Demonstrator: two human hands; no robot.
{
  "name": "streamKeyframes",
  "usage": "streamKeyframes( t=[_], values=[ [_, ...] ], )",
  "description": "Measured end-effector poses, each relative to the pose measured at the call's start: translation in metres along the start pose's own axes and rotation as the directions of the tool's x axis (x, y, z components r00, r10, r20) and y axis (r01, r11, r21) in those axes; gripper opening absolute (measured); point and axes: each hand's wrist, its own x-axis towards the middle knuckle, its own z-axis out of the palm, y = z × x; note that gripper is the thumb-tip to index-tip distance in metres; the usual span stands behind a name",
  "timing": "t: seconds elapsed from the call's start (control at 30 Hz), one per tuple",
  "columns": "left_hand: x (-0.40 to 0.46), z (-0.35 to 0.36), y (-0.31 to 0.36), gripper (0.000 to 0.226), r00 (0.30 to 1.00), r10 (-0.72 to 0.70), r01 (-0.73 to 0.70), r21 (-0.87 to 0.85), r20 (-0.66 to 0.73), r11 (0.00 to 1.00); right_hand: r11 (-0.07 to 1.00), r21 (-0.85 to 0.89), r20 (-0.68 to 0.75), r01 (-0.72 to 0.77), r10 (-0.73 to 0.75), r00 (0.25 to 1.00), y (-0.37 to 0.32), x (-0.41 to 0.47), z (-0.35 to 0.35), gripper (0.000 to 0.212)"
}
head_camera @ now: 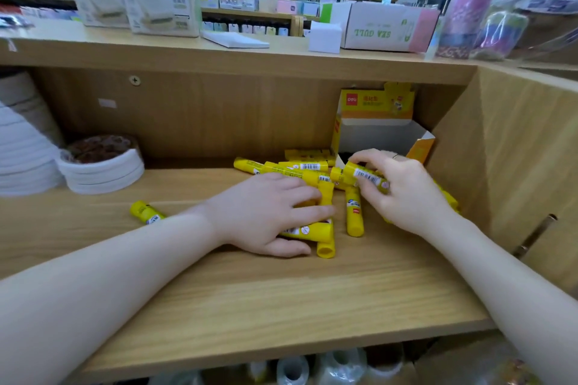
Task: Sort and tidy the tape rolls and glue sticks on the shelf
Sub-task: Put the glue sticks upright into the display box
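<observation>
At 3 o'clock on the shelf [281, 306], one glue stick [367, 176] was pinched by the right hand [403, 194], presumably for boxing [380, 134]; loose sticks [294, 169] were pinned under the flat left hand [266, 212].

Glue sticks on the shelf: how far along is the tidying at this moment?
Early. Done: little shows; the yellow display box at the back looks empty where visible. In hand: the right hand grips one glue stick near the box, and the left hand rests on the loose pile. Left: the pile, a stray glue stick to the left, and the white tape rolls.
</observation>
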Motion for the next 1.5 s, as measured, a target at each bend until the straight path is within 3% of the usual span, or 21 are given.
streamKeyframes(
  t=[0.07, 0.3, 0.37, 0.5, 0.63, 0.9, 1.03, 1.23, 1.5],
  values=[
    [-0.001, 0.003, -0.003, 0.056, 0.999, 0.032, -0.032, 0.007, -0.040, 0.999, 0.999, -0.009, -0.044, -0.048, 0.047, 0.998, 0.004, 0.007, -0.007, 0.036],
    [-0.002, 0.007, -0.008, 0.050, 0.995, 0.040, -0.038, 0.026, -0.086, 0.999, 0.935, 0.202, -0.126, -0.292, 0.320, 0.939, 0.010, 0.035, -0.017, 0.031],
    [-0.003, 0.008, -0.008, 0.050, 0.997, 0.020, -0.018, 0.024, -0.076, 1.000, 0.932, 0.163, -0.126, -0.324, 0.346, 0.930, 0.010, 0.045, -0.012, 0.025],
    [-0.005, 0.008, -0.009, 0.050, 0.998, -0.004, 0.004, 0.005, -0.055, 1.000, 0.923, -0.063, 0.029, -0.380, 0.383, 0.923, 0.008, 0.064, -0.009, 0.027],
    [-0.005, 0.008, -0.008, 0.050, 0.999, -0.005, 0.004, -0.003, -0.051, 1.000, 0.884, 0.078, -0.038, -0.461, 0.465, 0.885, 0.013, 0.069, -0.006, 0.032],
    [-0.005, 0.009, -0.010, 0.052, 0.999, -0.015, 0.014, -0.028, -0.041, 1.000, 0.917, 0.090, -0.110, -0.388, 0.397, 0.911, 0.027, 0.075, 0.027, 0.022],
    [-0.005, 0.011, -0.008, 0.054, 0.996, -0.086, 0.086, -0.070, 0.001, 0.994, 0.930, -0.013, -0.093, -0.367, 0.365, 0.926, 0.033, 0.083, 0.032, 0.022],
    [-0.003, 0.011, -0.012, 0.055, 0.996, -0.088, 0.088, -0.042, 0.007, 0.995, 0.951, 0.032, -0.060, -0.307, 0.308, 0.949, 0.040, 0.086, 0.034, 0.026],
    [-0.005, 0.021, -0.019, 0.057, 0.990, -0.116, 0.120, -0.050, 0.084, 0.992, 0.949, 0.090, -0.196, -0.303, 0.315, 0.929, 0.040, 0.087, 0.033, 0.023]
  ],
)
